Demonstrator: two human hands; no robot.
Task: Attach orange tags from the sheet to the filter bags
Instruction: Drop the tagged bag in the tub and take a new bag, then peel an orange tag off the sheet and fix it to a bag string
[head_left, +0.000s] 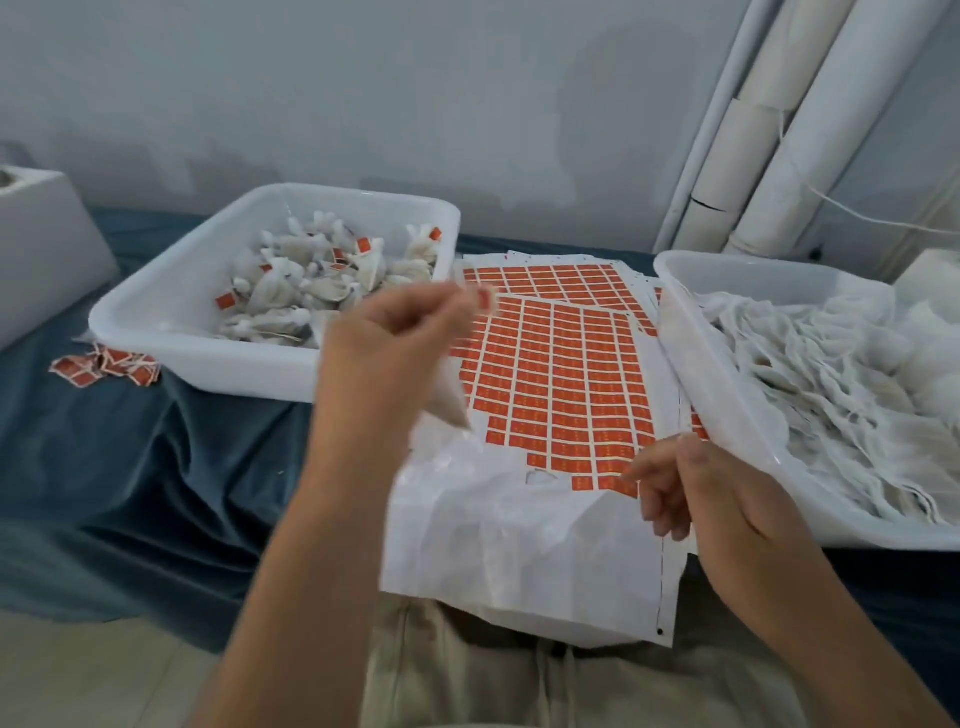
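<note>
Left hand (395, 338) holding up blurred filter bag (451, 402), fingers curling round it. Right hand (680, 488) pinching orange tag (623, 483) at near edge of sheet (561, 384). Sheet lying between left tub (156, 332) and right tub (727, 415).

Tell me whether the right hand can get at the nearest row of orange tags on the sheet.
Probably yes: the right hand has its fingertips at the nearest row of tags on the sheet, with nothing lying between them.

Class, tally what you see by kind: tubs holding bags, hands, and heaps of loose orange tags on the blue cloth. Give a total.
Tubs holding bags: 2 (left tub, right tub)
Hands: 2 (left hand, right hand)
Heaps of loose tags: 1
Total: 5
</note>
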